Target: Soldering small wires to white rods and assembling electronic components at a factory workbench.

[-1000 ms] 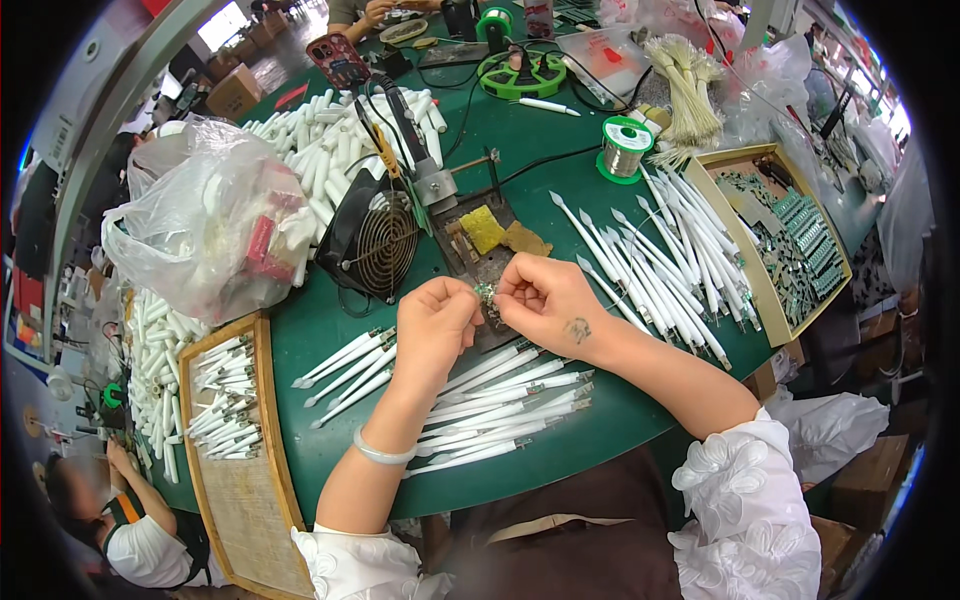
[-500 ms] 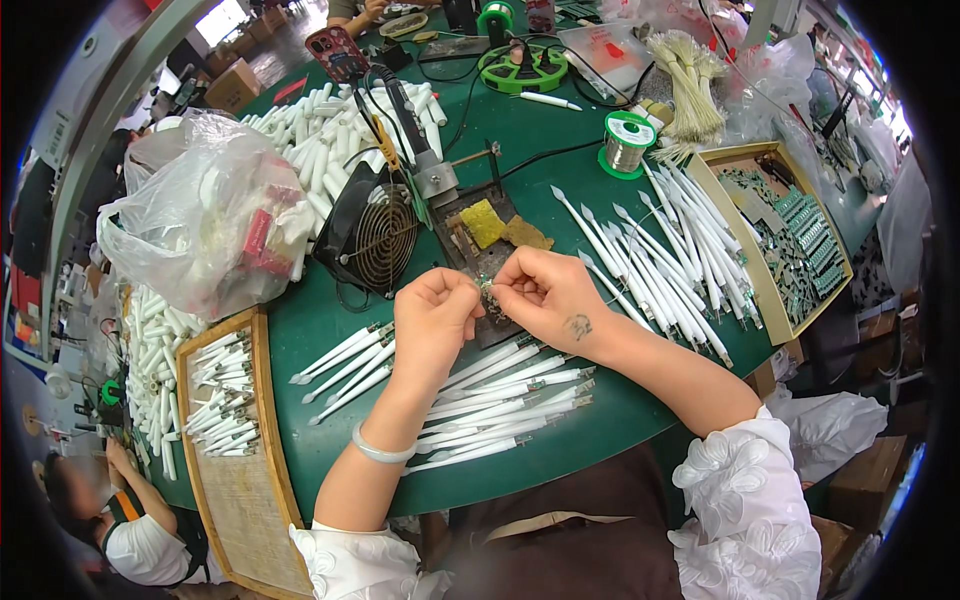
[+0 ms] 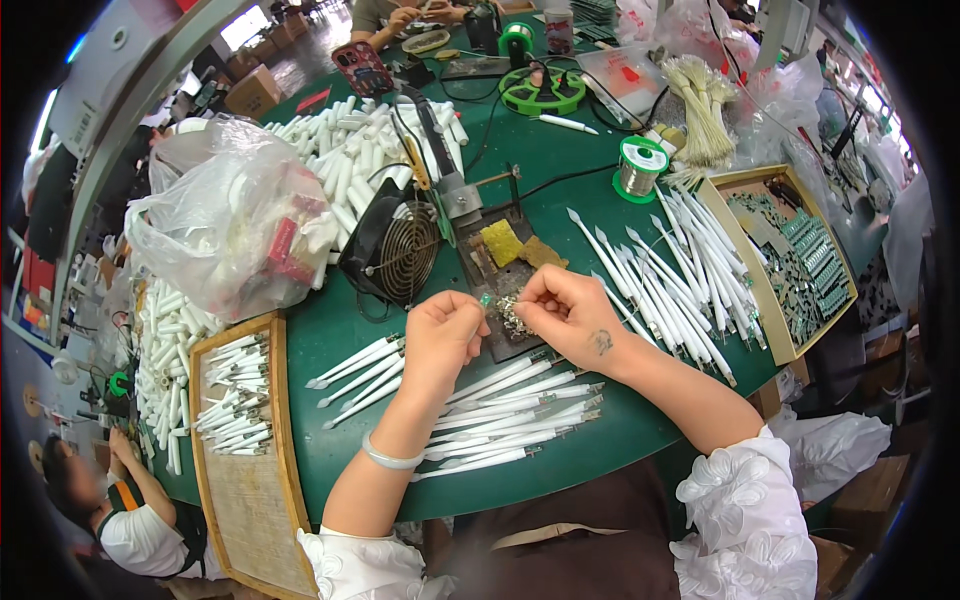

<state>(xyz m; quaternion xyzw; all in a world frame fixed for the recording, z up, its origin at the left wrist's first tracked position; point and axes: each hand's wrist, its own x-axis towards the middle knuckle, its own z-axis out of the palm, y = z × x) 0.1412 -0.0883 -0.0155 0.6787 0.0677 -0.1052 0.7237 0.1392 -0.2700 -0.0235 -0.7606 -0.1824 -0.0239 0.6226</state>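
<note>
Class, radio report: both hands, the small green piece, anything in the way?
Left hand pinching small green piece. Right hand beside metal parts, grip unclear. Yellow sponge beyond hands, apparently not blocking.

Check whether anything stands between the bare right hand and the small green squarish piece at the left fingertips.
Nothing visible does. The right hand and the small green squarish piece pinched by the left hand are apart. Small silvery metal parts show in the gap, apparently lower, on the dark flat plate.

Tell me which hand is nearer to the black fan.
Left. The left hand is just in front of the black fan and slightly right; the right hand is farther off to its right.
</note>
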